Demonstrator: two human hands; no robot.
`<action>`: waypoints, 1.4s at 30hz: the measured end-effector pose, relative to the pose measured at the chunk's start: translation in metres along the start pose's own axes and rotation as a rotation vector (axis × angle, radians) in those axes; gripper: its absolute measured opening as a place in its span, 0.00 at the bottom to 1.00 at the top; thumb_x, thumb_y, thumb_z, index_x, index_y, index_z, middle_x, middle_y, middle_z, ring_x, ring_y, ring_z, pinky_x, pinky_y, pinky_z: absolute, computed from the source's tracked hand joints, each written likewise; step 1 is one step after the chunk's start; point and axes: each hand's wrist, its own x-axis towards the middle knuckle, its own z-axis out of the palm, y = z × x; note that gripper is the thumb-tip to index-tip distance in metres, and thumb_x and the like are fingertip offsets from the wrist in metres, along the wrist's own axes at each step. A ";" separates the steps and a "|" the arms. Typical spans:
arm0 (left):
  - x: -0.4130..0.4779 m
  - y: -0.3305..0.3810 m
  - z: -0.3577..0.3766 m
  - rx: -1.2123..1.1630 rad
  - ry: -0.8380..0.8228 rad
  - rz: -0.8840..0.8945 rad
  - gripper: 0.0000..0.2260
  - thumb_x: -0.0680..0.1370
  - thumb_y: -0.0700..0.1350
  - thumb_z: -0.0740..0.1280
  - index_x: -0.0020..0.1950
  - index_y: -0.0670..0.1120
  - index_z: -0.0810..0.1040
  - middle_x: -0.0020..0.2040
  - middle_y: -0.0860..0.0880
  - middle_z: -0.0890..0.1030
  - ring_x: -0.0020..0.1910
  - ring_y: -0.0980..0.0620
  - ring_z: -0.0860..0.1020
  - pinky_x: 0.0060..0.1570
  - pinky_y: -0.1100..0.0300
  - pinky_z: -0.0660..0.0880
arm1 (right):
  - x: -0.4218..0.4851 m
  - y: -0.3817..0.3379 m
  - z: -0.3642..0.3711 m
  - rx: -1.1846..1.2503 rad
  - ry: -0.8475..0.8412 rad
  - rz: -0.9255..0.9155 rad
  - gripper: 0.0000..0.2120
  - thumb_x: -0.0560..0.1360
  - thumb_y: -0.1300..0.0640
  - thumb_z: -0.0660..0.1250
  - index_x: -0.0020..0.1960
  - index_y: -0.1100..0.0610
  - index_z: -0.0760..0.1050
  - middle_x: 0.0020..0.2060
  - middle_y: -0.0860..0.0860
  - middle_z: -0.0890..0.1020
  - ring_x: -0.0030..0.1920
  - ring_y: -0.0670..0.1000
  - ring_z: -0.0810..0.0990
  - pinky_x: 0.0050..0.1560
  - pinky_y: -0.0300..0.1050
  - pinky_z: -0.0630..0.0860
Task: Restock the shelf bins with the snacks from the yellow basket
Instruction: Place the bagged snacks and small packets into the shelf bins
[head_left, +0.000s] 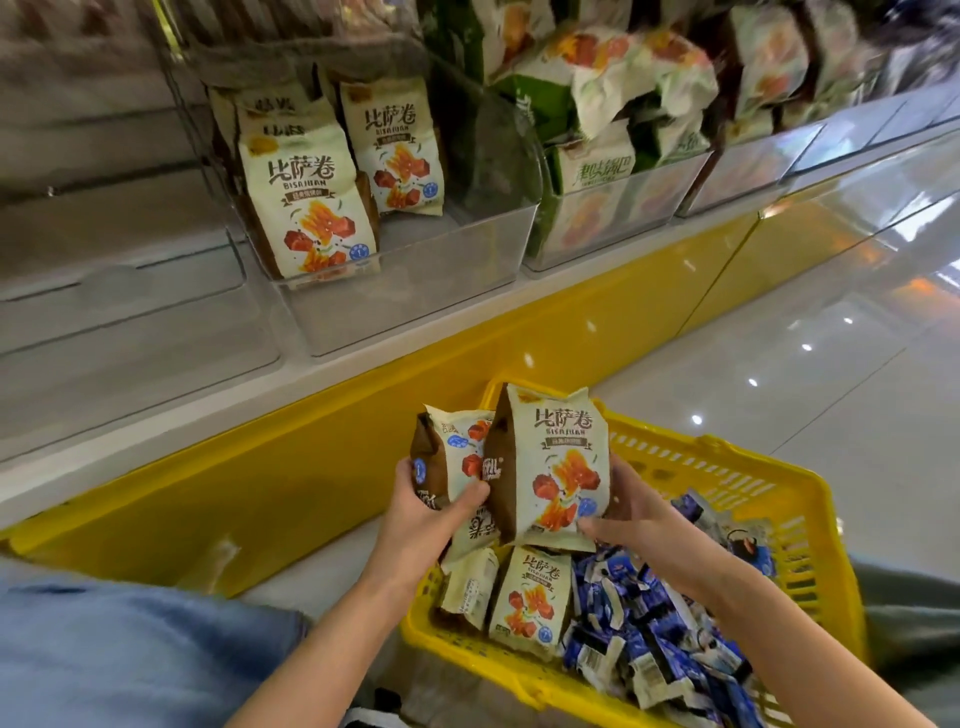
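Now, left hand gripping packet, right hand another

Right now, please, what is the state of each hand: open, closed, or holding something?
Left hand: grips the left Bisajuan bag.
Right hand: grips the upright Bisajuan bag, above the yellow basket.

Crops, legibility
yellow basket near corner cut off at bottom edge; blue packets inside it: print unreadable
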 end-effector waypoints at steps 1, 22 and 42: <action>-0.002 0.002 0.000 0.010 -0.010 0.004 0.33 0.54 0.56 0.77 0.57 0.56 0.71 0.50 0.55 0.83 0.51 0.55 0.81 0.55 0.48 0.77 | -0.002 -0.003 0.000 -0.006 -0.023 -0.002 0.35 0.66 0.60 0.73 0.66 0.42 0.61 0.57 0.49 0.80 0.56 0.49 0.80 0.49 0.42 0.79; -0.002 0.106 -0.029 0.173 -0.004 0.324 0.22 0.66 0.41 0.76 0.53 0.55 0.71 0.42 0.60 0.83 0.40 0.66 0.80 0.32 0.75 0.73 | 0.003 -0.164 0.013 -0.283 0.292 -0.474 0.26 0.54 0.44 0.74 0.50 0.54 0.78 0.40 0.48 0.86 0.40 0.48 0.85 0.34 0.36 0.78; 0.030 0.122 -0.063 0.152 0.060 0.368 0.19 0.66 0.42 0.76 0.49 0.58 0.73 0.43 0.59 0.82 0.42 0.64 0.81 0.33 0.72 0.75 | 0.160 -0.253 0.071 -0.577 0.397 -0.623 0.28 0.66 0.57 0.76 0.60 0.54 0.64 0.47 0.44 0.78 0.49 0.44 0.80 0.44 0.41 0.80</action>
